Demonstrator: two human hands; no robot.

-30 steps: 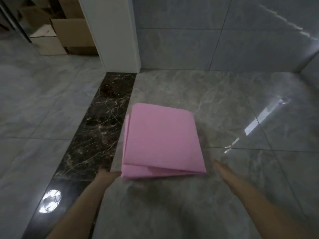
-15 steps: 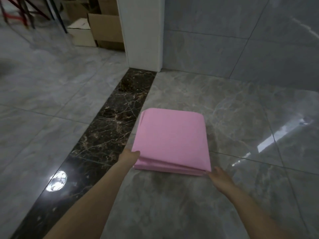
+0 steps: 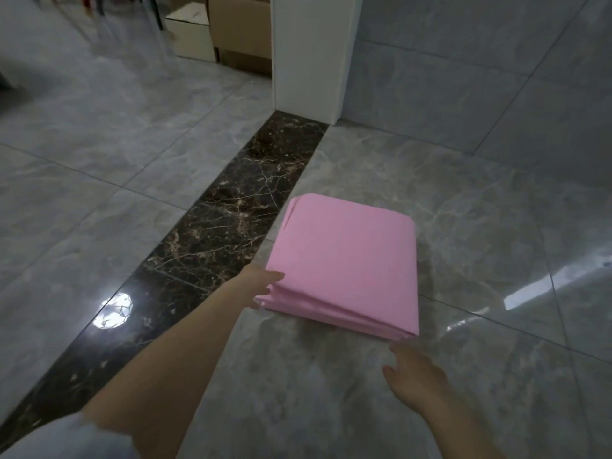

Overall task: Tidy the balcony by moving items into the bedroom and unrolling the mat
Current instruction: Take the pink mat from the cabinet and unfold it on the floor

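your left hand [image 3: 261, 286] pinches folded pink mat [image 3: 347, 260] near-left corner, thumb on top | your right hand [image 3: 414, 376] fingers relaxed, straight, just short of near-right corner | mat flat on floor [image 3: 298, 392]

The floor [image 3: 331, 392] is glossy grey marbled tile, crossed by a dark brown veined strip [image 3: 212, 240] running past the left fingers [image 3: 268, 279]. A folded pink mat [image 3: 344, 260] lies flat on the grey tile, its near left corner at those fingers, its near right corner just beyond the right fingers [image 3: 402, 351]. Cardboard boxes [image 3: 225, 31] stand on the floor far beyond the fingers.
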